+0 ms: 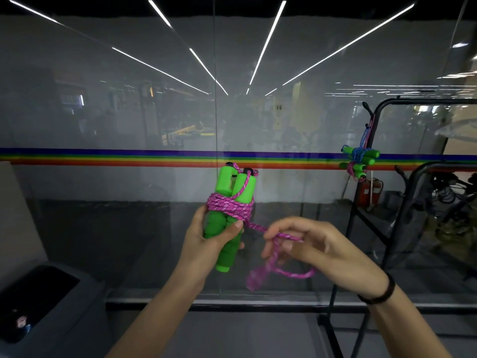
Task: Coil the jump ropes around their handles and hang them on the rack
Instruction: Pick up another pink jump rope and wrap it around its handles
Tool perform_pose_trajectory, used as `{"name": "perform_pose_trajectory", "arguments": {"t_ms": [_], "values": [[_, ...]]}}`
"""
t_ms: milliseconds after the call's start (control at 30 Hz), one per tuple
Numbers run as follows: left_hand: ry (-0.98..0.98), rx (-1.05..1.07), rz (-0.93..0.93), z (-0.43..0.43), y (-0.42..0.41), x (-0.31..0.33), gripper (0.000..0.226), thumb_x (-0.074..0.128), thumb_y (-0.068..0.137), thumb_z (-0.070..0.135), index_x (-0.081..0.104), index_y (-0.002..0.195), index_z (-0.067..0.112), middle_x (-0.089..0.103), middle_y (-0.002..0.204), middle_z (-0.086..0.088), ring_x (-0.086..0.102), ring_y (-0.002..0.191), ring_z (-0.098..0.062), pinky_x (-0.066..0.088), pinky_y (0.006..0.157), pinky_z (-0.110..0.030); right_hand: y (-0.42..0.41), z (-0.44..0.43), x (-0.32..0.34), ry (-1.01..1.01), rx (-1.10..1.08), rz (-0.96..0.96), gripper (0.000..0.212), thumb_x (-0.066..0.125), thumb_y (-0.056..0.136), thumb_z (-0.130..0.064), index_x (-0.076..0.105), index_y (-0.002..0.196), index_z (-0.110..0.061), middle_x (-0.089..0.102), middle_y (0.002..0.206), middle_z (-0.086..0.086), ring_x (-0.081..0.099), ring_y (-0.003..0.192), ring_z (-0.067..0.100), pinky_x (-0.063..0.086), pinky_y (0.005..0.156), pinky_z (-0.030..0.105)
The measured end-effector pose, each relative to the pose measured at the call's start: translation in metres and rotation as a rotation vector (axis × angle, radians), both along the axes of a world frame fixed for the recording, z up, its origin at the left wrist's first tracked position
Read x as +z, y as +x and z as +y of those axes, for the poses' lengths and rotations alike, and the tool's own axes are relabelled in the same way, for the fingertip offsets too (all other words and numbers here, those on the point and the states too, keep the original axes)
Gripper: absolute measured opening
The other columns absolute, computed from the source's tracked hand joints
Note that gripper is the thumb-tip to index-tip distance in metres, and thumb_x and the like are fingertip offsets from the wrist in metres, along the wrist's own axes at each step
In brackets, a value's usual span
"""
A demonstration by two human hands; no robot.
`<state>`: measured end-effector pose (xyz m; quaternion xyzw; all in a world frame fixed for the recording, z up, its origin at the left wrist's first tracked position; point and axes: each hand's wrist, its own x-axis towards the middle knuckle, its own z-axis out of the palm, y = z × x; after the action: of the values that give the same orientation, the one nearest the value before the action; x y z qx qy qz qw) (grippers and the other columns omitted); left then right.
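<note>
Nothing can be read; the pale label on the red canister (pixel 374 186) is too blurred.

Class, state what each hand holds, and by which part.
The left hand grips the green handles by their lower halves; the right hand pinches the pink rope by its loose tail.

The left hand (pixel 206 239) and right hand (pixel 317 244) are bare, as are both forearms (pixel 160 313); a thin dark bracelet (pixel 385 293) (beaded, it seems) rings the right wrist (pixel 361 277).

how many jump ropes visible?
3. A pink jump rope in the left hand, tail in the right hand; a blue bundle and a pink bundle hang on the rack. Others may be hidden.
</note>
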<state>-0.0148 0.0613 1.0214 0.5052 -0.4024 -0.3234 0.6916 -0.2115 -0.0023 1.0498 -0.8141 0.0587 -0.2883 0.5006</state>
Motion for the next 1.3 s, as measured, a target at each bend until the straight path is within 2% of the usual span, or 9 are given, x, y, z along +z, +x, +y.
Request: {"name": "perform_pose_trajectory", "arguments": {"t_ms": [67,167,233,300,400,567,767,1067,1300], "values": [[0.0,-0.004,-0.056,-0.001,-0.002,0.001,0.052,0.073,0.073,0.01,0.052,0.118,0.025,0.069,0.103,0.0,0.07,0.076,-0.008,0.054,0.059,-0.018,-0.002,-0.002,0.001,0.059,0.133,0.03,0.035,0.037,0.097,-0.024,0.051,0.124,-0.006,0.064,0.118,0.014,0.061,0.111,0.029,0.05,0.094,0.038],[-0.015,0.01,-0.153,-0.003,-0.005,-0.001,0.053,0.074,0.071,0.006,0.053,0.119,0.02,0.069,0.099,0.004,0.068,0.075,0.001,0.051,0.057,-0.012,-0.002,-0.002,0.004,0.023,0.189,0.036,0.041,0.042,0.092,-0.004,0.041,0.132,-0.007,0.057,0.13,0.01,0.053,0.122,0.027,0.048,0.096,0.038],[-0.02,0.043,-0.218,-0.004,-0.007,-0.005,0.057,0.078,0.068,0.008,0.053,0.119,0.018,0.07,0.091,0.008,0.067,0.071,0.001,0.052,0.06,-0.015,0.004,0.004,0.006,-0.115,-0.001,0.008,0.038,0.056,0.085,-0.001,0.05,0.12,-0.012,0.067,0.115,0.005,0.063,0.108,0.021,0.052,0.088,0.034],[-0.026,0.061,-0.273,-0.004,-0.01,-0.009,0.062,0.082,0.064,0.022,0.053,0.119,0.021,0.07,0.091,0.007,0.068,0.075,-0.002,0.054,0.064,-0.018,0.012,0.011,0.009,-0.331,-0.299,-0.049,0.02,0.069,0.077,-0.028,0.061,0.094,-0.022,0.072,0.085,-0.003,0.068,0.077,0.011,0.055,0.072,0.026],[0.004,0.086,-0.4,-0.006,-0.013,-0.012,0.067,0.077,0.057,0.041,0.053,0.119,0.03,0.07,0.1,0.006,0.067,0.091,-0.01,0.055,0.078,-0.029,0.019,0.013,0.016,-0.58,-0.569,-0.087,0.024,0.066,0.073,-0.045,0.06,0.068,-0.023,0.06,0.059,-0.004,0.052,0.052,0.011,0.043,0.051,0.026],[0.031,0.182,-0.608,-0.006,-0.012,-0.012,0.046,0.072,0.076,0.02,0.051,0.116,0.032,0.067,0.091,0.013,0.061,0.082,0.004,0.044,0.064,-0.005,0.023,0.013,0.02,-0.725,-0.578,0.016,0.012,0.071,0.077,-0.03,0.065,0.075,-0.02,0.043,0.072,-0.016,0.047,0.064,0.003,0.032,0.055,0.012],[0.068,0.221,-0.927,-0.007,-0.011,-0.018,0.048,0.068,0.081,0.021,0.045,0.123,0.028,0.068,0.092,0.005,0.065,0.083,-0.013,0.045,0.064,-0.02,0.028,0.015,0.027,-0.743,-0.487,0.152,0.007,0.067,0.08,-0.025,0.067,0.08,-0.018,0.047,0.083,-0.011,0.047,0.07,0.0,0.034,0.059,0.009],[0.183,0.244,-1.448,-0.002,-0.023,-0.027,0.039,0.05,0.089,0.022,0.04,0.127,0.02,0.05,0.113,-0.003,0.048,0.106,-0.022,0.033,0.086,-0.03,0.041,0.002,0.026,-0.42,-0.321,0.237,0.016,0.059,0.088,-0.02,0.063,0.074,-0.012,0.068,0.072,-0.003,0.061,0.065,0.001,0.046,0.063,0.015],[0.211,0.122,-1.371,0.008,-0.037,-0.031,0.056,0.027,0.078,0.052,0.026,0.13,0.031,0.037,0.102,0.005,0.038,0.099,-0.018,0.028,0.081,-0.032,0.048,-0.014,0.023,-0.07,-0.228,0.183,0.019,0.055,0.09,-0.02,0.059,0.076,-0.008,0.06,0.061,-0.002,0.043,0.046,0.004,0.034,0.048,0.012]]}}
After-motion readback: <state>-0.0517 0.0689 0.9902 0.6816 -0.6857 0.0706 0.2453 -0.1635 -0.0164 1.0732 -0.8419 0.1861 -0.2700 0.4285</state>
